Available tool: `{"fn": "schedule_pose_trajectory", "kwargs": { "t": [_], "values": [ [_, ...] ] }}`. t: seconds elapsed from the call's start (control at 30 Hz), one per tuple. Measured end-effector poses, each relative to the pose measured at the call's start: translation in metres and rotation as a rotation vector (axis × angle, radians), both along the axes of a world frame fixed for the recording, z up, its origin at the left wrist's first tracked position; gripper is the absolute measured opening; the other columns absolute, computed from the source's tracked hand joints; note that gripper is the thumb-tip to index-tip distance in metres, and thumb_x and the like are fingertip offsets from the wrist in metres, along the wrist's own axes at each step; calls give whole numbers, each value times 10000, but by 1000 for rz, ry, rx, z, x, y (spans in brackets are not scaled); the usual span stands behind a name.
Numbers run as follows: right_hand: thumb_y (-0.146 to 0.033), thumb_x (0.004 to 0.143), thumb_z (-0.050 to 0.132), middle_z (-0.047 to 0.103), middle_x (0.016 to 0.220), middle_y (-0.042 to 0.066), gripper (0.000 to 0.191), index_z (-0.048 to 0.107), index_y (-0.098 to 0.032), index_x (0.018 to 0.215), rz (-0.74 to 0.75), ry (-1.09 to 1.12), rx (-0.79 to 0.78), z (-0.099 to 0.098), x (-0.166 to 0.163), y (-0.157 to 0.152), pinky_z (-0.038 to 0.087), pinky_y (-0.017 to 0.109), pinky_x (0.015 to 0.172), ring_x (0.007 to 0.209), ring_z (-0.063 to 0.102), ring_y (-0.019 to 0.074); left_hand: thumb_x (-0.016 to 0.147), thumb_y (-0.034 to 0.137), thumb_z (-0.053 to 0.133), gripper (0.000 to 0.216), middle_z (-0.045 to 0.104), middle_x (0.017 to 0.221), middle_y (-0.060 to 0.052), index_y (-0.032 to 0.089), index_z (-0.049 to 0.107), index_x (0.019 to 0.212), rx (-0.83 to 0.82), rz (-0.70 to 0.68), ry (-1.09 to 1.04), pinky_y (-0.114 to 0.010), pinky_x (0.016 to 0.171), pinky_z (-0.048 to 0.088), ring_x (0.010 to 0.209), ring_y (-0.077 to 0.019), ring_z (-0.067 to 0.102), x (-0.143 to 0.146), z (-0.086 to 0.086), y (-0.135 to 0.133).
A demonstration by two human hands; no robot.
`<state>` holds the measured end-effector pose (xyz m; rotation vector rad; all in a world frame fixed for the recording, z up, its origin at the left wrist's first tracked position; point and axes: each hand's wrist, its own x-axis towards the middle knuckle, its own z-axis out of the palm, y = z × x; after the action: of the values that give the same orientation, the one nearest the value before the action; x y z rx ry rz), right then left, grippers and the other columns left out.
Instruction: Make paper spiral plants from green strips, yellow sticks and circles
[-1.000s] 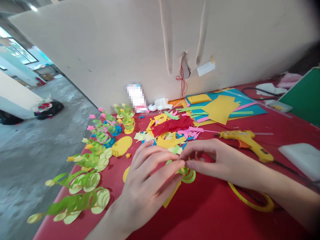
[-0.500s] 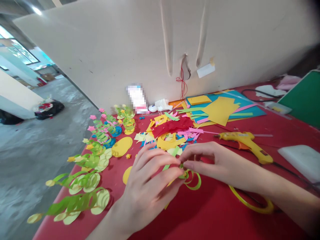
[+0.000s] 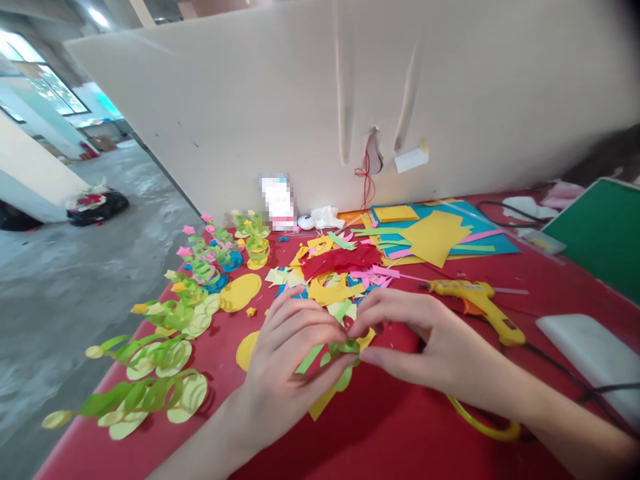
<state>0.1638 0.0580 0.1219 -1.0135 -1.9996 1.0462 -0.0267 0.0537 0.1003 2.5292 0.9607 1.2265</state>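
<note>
A curled green paper strip point(image 3: 344, 347) is between my two hands above the red table. My left hand point(image 3: 295, 360) grips it from the left, thumb below and fingers bent over it. The thumb and fingertips of my right hand point(image 3: 420, 333) close on the curl's right side. A straight green end point(image 3: 309, 359) pokes out by my left palm. Beneath the hands lies a piece of yellow paper point(image 3: 323, 404), partly covered. Left of my left hand are a yellow paper disc point(image 3: 246, 351) and a small yellow star point(image 3: 251, 312).
Several green paper spirals on discs point(image 3: 143, 400) line the table's left side. Paper scraps point(image 3: 335, 290) are heaped behind my hands. A yellow glue gun point(image 3: 475, 300) with a black cord lies to the right, near a white block point(image 3: 590, 353). A phone point(image 3: 278, 201) leans against the white panel point(image 3: 240, 100).
The green strip's loose loops, which hung to the right under my right fingers, are now a tighter curl between both hands. My right hand has turned slightly and the view has shifted.
</note>
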Motion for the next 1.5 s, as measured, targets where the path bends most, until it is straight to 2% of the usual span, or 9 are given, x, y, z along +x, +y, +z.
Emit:
{"fn": "schedule_pose_trajectory", "kwargs": {
  "t": [0.23, 0.4, 0.67, 0.87, 0.97, 1.03, 1.17, 1.3, 1.5],
  "values": [
    [-248, 724, 620, 592, 798, 0, 96, 559, -179, 752, 38, 17, -43, -1, -1, -5, 436, 215, 719, 748, 544, 100, 664, 135, 679, 159, 620, 722, -11, 175, 541, 731, -35, -21, -35, -370, 842, 416, 729, -144, 569, 6, -1, -1],
    [-208, 730, 598, 579, 751, -10, 84, 524, -172, 713, 58, 38, -118, 2, -2, -10, 431, 214, 687, 713, 526, 95, 686, 95, 640, 161, 596, 709, 1, 174, 499, 697, -136, -87, -81, -349, 854, 410, 734, -124, 562, 9, -2, -6],
    [-216, 733, 593, 609, 785, 15, 108, 608, -165, 827, 96, 141, -191, 0, 7, -2, 437, 240, 683, 729, 537, 107, 772, 126, 558, 61, 596, 752, -11, 177, 527, 760, -327, -153, -101, -376, 903, 362, 777, -129, 556, 11, -5, -8],
    [-193, 731, 584, 577, 723, -5, 31, 599, -166, 730, 121, 174, -176, 3, 13, 4, 423, 231, 661, 695, 519, 95, 774, 144, 548, 33, 596, 765, -26, 173, 536, 764, -414, -152, -101, -362, 856, 409, 808, -144, 545, 17, -7, -13],
    [-218, 748, 572, 575, 774, -1, 44, 574, -181, 772, 28, 208, -122, 7, 16, 3, 427, 229, 655, 718, 521, 97, 783, 170, 540, 31, 590, 761, -30, 174, 533, 753, -431, -136, -110, -337, 801, 443, 803, -148, 545, 21, -7, -17],
    [-241, 760, 560, 594, 837, 11, 91, 581, -190, 832, 4, 124, -61, 10, 18, 2, 433, 235, 680, 761, 535, 108, 787, 187, 536, 36, 596, 763, -33, 177, 537, 752, -442, -110, -124, -329, 775, 453, 804, -154, 548, 23, -5, -19],
    [-280, 771, 546, 634, 917, 16, 160, 612, -196, 891, 132, -68, -79, 17, 22, 0, 434, 235, 719, 824, 557, 122, 790, 210, 542, 63, 619, 754, -26, 178, 592, 769, -438, -42, -124, -333, 784, 438, 766, -152, 558, 29, 6, -20],
    [-313, 776, 543, 635, 806, 5, 176, 628, -186, 863, 109, -77, -118, 19, 25, 1, 423, 208, 640, 733, 549, 104, 793, 181, 539, 92, 614, 731, 7, 202, 626, 813, -414, -4, -47, -367, 894, 375, 724, -125, 554, 34, 20, -20],
    [-307, 754, 574, 602, 694, -14, 140, 621, -175, 754, 80, -25, -158, 18, 29, 3, 396, 187, 565, 613, 506, 75, 789, 210, 540, 139, 611, 780, -3, 208, 564, 926, -414, 70, -100, -306, 762, 449, 787, -146, 566, 35, 22, -22]
  ]
}}
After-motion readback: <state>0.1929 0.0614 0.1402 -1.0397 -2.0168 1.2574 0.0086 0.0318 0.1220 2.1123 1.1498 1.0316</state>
